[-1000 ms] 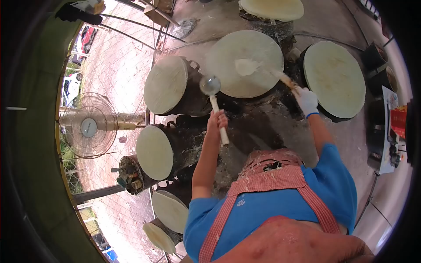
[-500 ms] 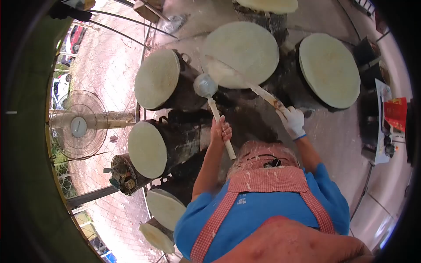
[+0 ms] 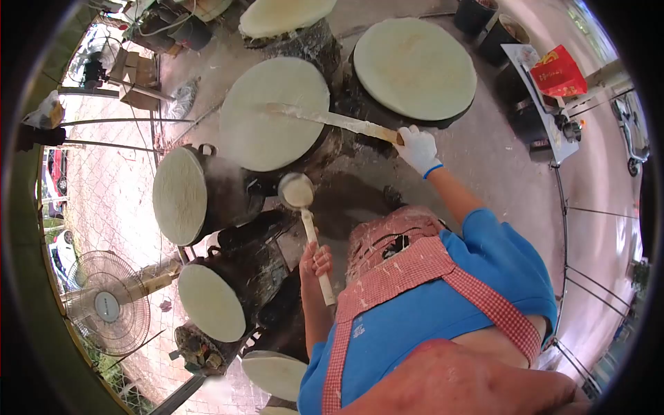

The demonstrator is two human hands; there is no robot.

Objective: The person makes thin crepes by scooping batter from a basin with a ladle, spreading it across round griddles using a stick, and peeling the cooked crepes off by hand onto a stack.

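Ahead of the person, the blade reaches from the right hand over the middle disc, and the ladle, in the left hand, is between that disc and the person. The right disc lies beyond the right hand, the left disc left of the ladle, and the fan farther left. At far right, a bag rests on the surface.
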